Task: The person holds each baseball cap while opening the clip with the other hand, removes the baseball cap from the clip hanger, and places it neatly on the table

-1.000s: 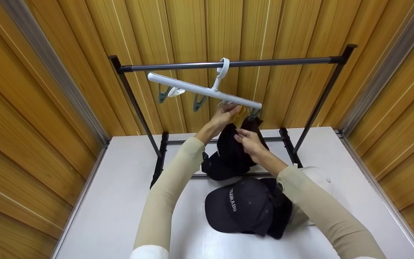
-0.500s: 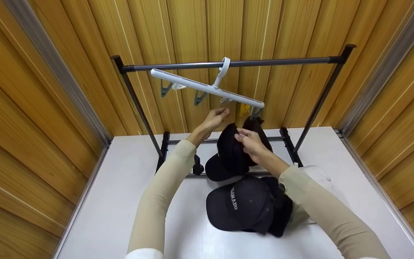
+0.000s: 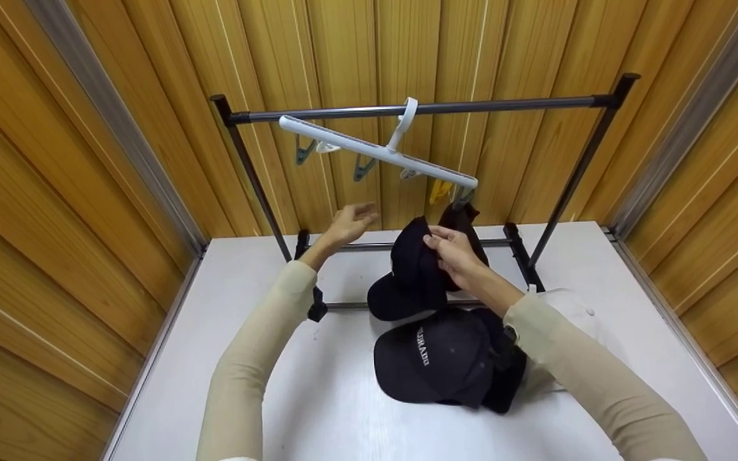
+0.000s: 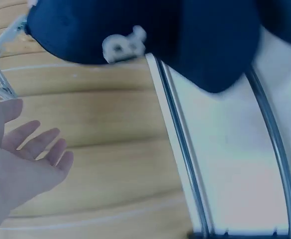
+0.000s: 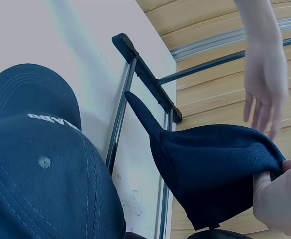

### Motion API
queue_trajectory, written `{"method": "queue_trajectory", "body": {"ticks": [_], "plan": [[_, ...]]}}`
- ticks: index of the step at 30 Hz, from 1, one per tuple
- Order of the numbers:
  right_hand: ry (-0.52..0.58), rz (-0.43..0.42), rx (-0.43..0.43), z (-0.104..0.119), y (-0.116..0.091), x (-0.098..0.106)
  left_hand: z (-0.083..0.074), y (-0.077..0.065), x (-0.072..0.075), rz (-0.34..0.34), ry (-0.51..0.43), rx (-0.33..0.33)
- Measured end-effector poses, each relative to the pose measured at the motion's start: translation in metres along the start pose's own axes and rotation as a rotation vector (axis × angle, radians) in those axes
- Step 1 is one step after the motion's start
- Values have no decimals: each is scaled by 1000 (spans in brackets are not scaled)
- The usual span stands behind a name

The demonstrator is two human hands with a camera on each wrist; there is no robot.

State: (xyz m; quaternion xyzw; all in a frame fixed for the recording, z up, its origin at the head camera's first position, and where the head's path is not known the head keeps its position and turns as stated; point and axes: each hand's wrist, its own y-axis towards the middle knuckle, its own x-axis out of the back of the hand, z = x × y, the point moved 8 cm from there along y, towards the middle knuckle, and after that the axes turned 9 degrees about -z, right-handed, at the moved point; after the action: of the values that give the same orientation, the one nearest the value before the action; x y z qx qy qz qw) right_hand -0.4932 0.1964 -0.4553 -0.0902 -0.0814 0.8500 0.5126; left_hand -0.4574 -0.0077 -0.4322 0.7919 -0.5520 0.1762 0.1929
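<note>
My right hand (image 3: 457, 255) pinches the edge of a dark baseball cap (image 3: 410, 275), whose brim points down and left. In the left wrist view this cap (image 4: 205, 40) shows a pale emblem. My left hand (image 3: 350, 224) is left of the cap, apart from it, with its fingers extended and holding nothing. A white clip hanger (image 3: 369, 148) hangs tilted from the rail above, its right end lower. From its right-end clip (image 3: 464, 194) hangs another dark cap (image 3: 460, 221), partly hidden behind my right hand and the held cap. A yellow clip (image 3: 439, 191) is beside that clip.
A black rack's rail (image 3: 497, 104) runs across the back. On the white surface (image 3: 318, 397) lies a dark cap with white lettering (image 3: 436, 358), with another dark cap (image 3: 507, 387) beneath it. A white cap (image 3: 577, 310) sits to the right, partly behind my right sleeve.
My left hand has left the hanger's underside and moved down and left. My right hand keeps its pinch on the cap. The hanger has shifted slightly.
</note>
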Motion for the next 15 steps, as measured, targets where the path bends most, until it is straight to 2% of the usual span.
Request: {"method": "queue_trajectory", "body": {"ticks": [4,8,11,13,15], "plan": [[14,-1,12,1,-4,0,9,-19,10,-1,222,-151],[37,-2,6,0,-8,-2,25,-45,26,-92,375,-289],[64,-11,-4,0,-10,-1,39,-64,41,-184,473,-340],[79,-22,-5,1,-11,1,48,-75,49,-224,521,-364],[86,-30,-4,3,-12,4,57,-84,56,-247,552,-359]]}}
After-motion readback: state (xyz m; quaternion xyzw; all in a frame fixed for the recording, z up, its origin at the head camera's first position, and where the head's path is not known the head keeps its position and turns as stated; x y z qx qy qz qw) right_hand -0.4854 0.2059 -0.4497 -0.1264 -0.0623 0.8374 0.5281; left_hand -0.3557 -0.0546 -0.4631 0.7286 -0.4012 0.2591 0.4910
